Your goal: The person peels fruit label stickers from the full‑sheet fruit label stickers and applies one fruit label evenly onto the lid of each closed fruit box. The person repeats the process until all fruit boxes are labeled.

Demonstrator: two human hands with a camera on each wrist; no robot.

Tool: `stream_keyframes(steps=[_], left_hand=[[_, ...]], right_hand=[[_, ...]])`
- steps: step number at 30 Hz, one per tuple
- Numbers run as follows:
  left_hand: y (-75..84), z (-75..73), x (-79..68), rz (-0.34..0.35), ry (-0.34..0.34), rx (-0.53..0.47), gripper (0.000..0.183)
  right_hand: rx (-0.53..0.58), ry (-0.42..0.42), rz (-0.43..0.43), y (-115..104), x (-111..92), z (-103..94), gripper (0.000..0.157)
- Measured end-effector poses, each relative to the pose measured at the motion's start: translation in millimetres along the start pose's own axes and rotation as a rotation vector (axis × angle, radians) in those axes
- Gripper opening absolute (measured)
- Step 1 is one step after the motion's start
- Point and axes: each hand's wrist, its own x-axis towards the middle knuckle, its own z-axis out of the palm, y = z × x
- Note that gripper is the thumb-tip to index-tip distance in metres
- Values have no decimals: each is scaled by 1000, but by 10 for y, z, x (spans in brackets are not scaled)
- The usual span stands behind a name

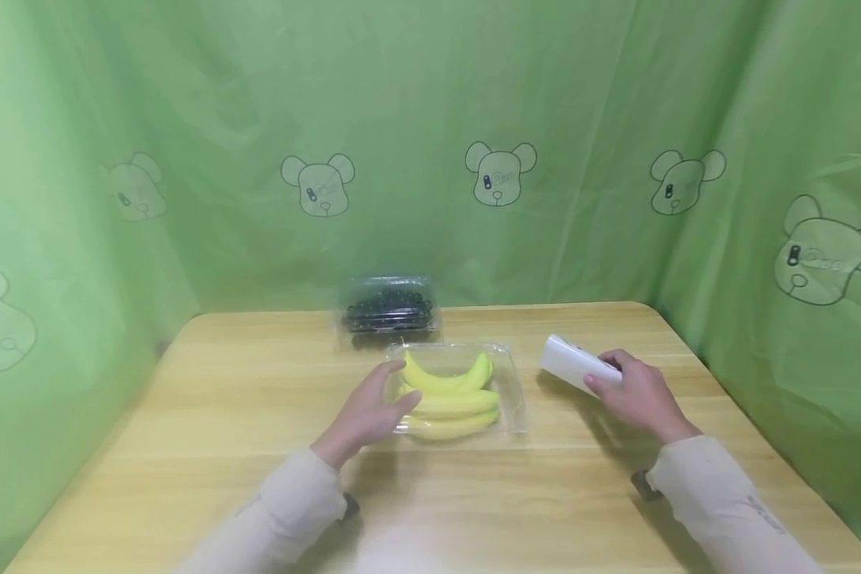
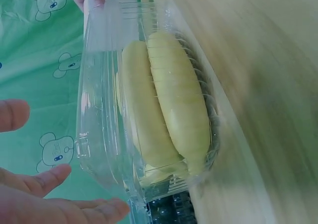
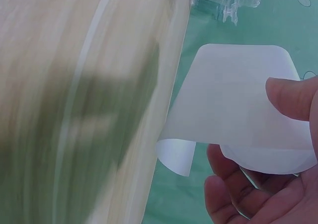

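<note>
Several yellow bananas [image 1: 450,404] lie in a clear plastic box [image 1: 514,402] near the middle of the table. The left hand [image 1: 366,408] is at the box's left end with thumb and fingers spread, overlapping it in the head view. In the left wrist view its fingertips [image 2: 112,209] are close beside the clear plastic. To the right of the box, the right hand [image 1: 638,396] holds a curled white sheet [image 1: 574,365] above the table. The right wrist view shows the thumb [image 3: 288,99] on the white sheet [image 3: 233,95] and the fingers underneath; one edge of the sheet curls under.
Behind the bananas stands another clear box [image 1: 395,281] with dark, grape-like fruit. Green curtains [image 1: 416,96] with printed bear heads enclose the wooden table [image 1: 222,414] at the back and both sides.
</note>
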Motion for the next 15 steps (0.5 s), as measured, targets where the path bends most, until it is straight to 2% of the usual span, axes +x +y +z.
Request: stream_keyframes(steps=[8, 15], left_hand=[[118, -15, 68, -12, -57, 60, 63], [174, -6, 113, 14, -63, 69, 65]], right_hand=[[-10, 19, -14, -45, 26, -17, 54], [-8, 19, -21, -84, 23, -23, 53]])
